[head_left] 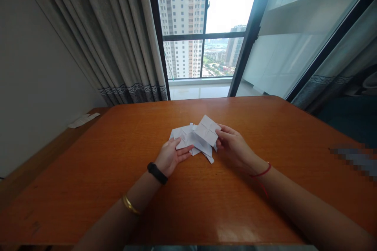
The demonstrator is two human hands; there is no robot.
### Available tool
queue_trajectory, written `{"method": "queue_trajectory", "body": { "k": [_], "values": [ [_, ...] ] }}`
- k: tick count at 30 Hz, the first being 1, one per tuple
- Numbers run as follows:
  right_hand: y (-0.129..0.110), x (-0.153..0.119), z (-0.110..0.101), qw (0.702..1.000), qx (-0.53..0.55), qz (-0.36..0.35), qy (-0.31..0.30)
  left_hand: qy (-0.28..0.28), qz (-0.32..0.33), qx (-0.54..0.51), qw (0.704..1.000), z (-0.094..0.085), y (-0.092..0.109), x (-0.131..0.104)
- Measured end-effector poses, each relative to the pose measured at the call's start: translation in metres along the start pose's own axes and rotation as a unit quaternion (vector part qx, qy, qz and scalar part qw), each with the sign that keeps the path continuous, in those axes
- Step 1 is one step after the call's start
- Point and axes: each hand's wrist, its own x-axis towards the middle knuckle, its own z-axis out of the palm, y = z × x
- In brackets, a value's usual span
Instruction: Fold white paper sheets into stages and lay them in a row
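Note:
Several pieces of white paper point(191, 138) lie in a loose, overlapping heap near the middle of the wooden table. My right hand point(232, 141) pinches a creased, folded square of paper point(207, 130) between thumb and fingers, tilted above the heap's right side. At the heap's left front, my left hand point(172, 155) has a piece of white paper between its thumb, which rests on top, and its fingers, stretched out below the edge. A black band is on the left wrist, and a red string circles the right one.
The brown wooden table point(118, 188) fills the foreground. Off its left far corner, a white strip point(84, 120) lies on a ledge by the wall. Beyond the far edge hang grey curtains point(118, 39) beside a dark-framed window. A blurred patch point(357, 160) covers something at the right.

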Motion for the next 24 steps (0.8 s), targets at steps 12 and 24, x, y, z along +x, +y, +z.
{"method": "queue_trajectory", "body": {
  "k": [12, 24],
  "values": [
    [0.017, -0.010, 0.007, 0.968, -0.244, -0.045, -0.043, -0.151, -0.040, 0.031, 0.987, 0.006, -0.019, -0.018],
    [0.023, -0.015, 0.008, 0.980, -0.196, -0.039, 0.003, -0.102, 0.062, 0.099, 0.988, 0.002, -0.034, -0.015]
  ]
}}
